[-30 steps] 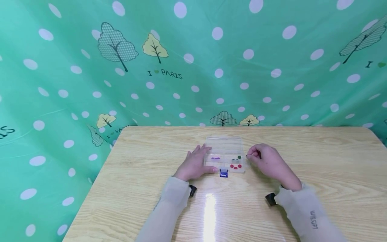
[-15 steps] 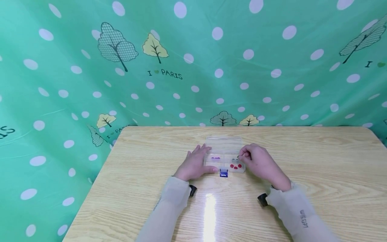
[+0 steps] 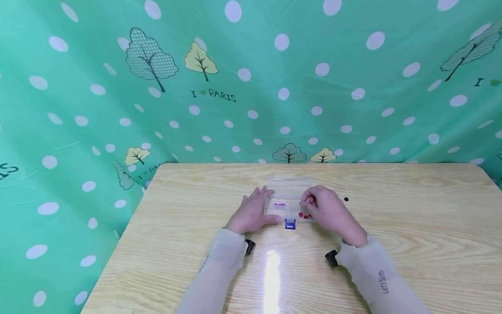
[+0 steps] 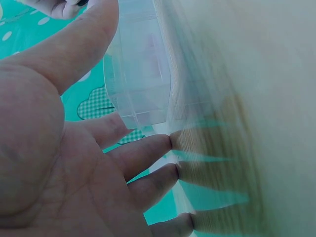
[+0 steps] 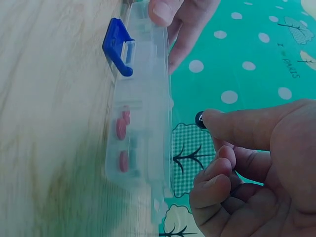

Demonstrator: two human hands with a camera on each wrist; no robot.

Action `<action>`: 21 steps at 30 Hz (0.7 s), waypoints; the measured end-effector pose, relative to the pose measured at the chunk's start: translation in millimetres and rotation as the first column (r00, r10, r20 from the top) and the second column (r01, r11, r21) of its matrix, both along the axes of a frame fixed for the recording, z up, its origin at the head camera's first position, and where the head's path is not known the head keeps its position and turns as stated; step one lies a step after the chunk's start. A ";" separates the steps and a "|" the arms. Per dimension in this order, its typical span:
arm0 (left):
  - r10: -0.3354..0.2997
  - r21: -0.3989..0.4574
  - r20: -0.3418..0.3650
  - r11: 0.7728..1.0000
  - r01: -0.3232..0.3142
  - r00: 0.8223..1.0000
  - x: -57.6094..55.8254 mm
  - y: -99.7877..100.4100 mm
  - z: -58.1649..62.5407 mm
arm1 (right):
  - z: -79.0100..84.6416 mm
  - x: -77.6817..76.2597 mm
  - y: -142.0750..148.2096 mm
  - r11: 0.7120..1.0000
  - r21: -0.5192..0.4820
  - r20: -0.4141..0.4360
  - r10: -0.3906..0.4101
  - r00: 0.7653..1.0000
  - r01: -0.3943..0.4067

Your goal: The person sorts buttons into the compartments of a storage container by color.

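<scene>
A clear plastic compartment box lies with its lid up, its blue latch at the front. Several small red discs occupy its front right compartment, and purple pieces show in a left one. My left hand rests against the box's left side, fingers spread and mostly straight, thumb along the front edge. Over the right compartments, my right hand pinches a small black disc between thumb and forefinger. The right hand hides the back right compartment in the head view.
Another small black disc lies on the wooden table, right of the box. A green dotted curtain hangs along the table's back edge.
My right hand has moved left from beside the box to above its right compartments, holding the black disc. The other black disc on the table has come into sight. The left hand stays put.
</scene>
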State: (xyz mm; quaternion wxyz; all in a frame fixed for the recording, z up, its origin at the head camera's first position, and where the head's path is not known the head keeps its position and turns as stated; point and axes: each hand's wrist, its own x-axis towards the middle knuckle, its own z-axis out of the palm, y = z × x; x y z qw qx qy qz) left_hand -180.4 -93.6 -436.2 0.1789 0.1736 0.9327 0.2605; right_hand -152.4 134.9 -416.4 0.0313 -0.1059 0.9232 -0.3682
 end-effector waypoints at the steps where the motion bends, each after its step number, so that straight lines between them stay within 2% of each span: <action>1: -0.001 -0.003 -0.001 1.000 0.001 1.000 -0.1 0.1 -0.2 | -0.2 -0.5 -1.1 1.000 0.000 -0.003 0.001 1.000 -0.001; 7: -0.003 -0.009 -0.008 1.000 0.003 1.000 -0.6 0.1 -0.9 | -3.3 -2.9 -8.5 1.000 0.012 -0.022 0.020 1.000 -0.020; 21: -0.012 -0.004 -0.018 1.000 0.012 1.000 0.5 -1.5 0.7 | -7.4 -2.8 -21.6 1.000 0.015 0.001 0.024 1.000 -0.024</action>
